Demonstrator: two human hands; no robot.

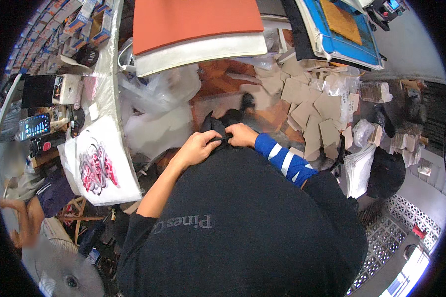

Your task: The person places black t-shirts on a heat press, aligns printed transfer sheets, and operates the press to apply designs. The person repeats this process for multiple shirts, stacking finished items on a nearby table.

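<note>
Both of my hands are close together in front of my black shirt (pixel 243 208). My left hand (pixel 204 147) is closed in a pinch on a piece of black cloth (pixel 215 128). The fingers of my right hand (pixel 242 135) are closed on the same cloth, just right of my left hand. A pointed flap of it stands up beyond the fingers. The rest of its shape merges with the dark shirt and other dark things behind it, so what kind of item it is stays unclear. A blue and white striped band (pixel 285 159) wraps my right forearm.
Ahead, an orange-red sheet (pixel 198 24) lies over a white one. Beige cardboard pieces (pixel 314 106) litter the floor. A blue-framed panel (pixel 351 34) is at far right. Left, a white sheet with pink lettering (pixel 101 168) hangs over the table edge; a fan (pixel 69 272) stands nearer.
</note>
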